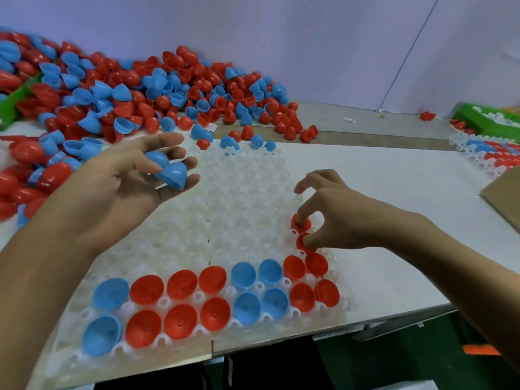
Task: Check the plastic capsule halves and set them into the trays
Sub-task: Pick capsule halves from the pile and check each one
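Observation:
A white translucent tray (225, 209) with rows of cups lies on the table in front of me. Its two nearest rows hold several blue and red capsule halves (180, 285), open side up. My left hand (123, 181) hovers palm-up over the tray's left side and holds two blue capsule halves (168, 168) in its curled fingers. My right hand (329, 218) is at the tray's right edge. Its fingers pinch two red capsule halves (302, 232) down at the cups just behind the filled rows.
A big heap of loose red and blue capsule halves (126, 91) covers the table's far left. A second, partly filled tray (484, 153) and a green box (489, 119) sit at far right. A cardboard corner (503, 198) juts in at the right edge.

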